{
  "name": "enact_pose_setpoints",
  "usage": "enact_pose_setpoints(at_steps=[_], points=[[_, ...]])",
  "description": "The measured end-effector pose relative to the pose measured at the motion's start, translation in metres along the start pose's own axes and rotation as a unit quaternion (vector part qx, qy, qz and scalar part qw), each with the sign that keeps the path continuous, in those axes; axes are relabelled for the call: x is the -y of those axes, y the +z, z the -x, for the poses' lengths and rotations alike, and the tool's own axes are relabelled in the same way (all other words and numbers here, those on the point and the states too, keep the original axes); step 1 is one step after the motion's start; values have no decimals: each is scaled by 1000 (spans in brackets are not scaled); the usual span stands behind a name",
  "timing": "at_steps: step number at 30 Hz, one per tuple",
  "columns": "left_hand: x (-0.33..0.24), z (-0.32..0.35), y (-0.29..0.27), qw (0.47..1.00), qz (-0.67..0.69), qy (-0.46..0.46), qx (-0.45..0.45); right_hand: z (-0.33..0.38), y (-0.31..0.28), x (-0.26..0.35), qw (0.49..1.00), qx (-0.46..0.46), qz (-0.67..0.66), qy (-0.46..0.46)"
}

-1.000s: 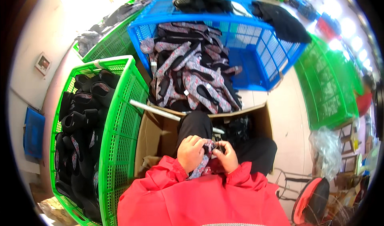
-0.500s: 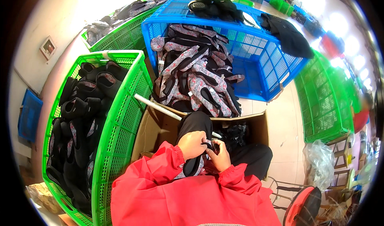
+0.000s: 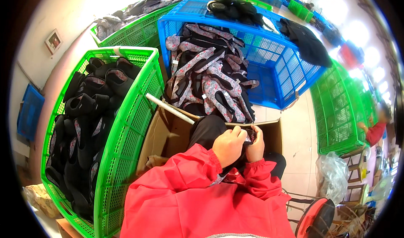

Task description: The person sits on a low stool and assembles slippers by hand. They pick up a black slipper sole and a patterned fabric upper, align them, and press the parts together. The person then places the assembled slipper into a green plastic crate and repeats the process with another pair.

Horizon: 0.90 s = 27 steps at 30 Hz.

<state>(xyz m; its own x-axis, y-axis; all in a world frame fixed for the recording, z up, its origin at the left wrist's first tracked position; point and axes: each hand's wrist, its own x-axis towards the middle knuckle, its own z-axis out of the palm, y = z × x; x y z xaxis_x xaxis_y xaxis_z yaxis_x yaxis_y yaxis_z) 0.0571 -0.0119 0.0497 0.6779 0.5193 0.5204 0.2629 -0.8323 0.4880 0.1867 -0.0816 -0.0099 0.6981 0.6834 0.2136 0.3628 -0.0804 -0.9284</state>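
Above my lap, close together, my left hand (image 3: 228, 146) and my right hand (image 3: 256, 144) pinch a small black piece (image 3: 251, 135) between their fingertips. A pale, shiny spot shows on it; the fingers cover most of the rest, so its kind is unclear. Under my forearms, a bit of grey floral fabric (image 3: 219, 179) peeks out on my lap, mostly hidden by the red sleeves. Directly beyond my hands is an open cardboard box (image 3: 179, 137). Farther out, many floral-and-black shoe pieces (image 3: 219, 83) spill from a blue crate (image 3: 269, 80) tipped on its side.
A green crate (image 3: 131, 124) full of black shoes (image 3: 86, 128) stands at my left. A white tube (image 3: 170, 108) lies across the box's edge. Black items (image 3: 235, 9) rest on the blue crate. Another person's red sleeve (image 3: 376, 133) shows by the green crate (image 3: 338, 107) at right.
Both hands have risen and shifted right, away from my lap, with the small black piece between them. The view has turned slightly. At far right, another person's arm has come into clearer view.
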Motion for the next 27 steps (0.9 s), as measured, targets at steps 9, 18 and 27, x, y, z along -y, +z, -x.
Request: enact_pose_setpoints(at_steps=[9, 18, 27], points=[[31, -2, 30, 999, -33, 23, 17, -7, -14, 12, 997, 67, -9, -47], [31, 23, -23, 983, -44, 112, 141, 22, -29, 27, 975, 206, -69, -34], [29, 23, -85, 979, 79, 106, 157, 17, -21, 66, 914, 343, -217, 4]])
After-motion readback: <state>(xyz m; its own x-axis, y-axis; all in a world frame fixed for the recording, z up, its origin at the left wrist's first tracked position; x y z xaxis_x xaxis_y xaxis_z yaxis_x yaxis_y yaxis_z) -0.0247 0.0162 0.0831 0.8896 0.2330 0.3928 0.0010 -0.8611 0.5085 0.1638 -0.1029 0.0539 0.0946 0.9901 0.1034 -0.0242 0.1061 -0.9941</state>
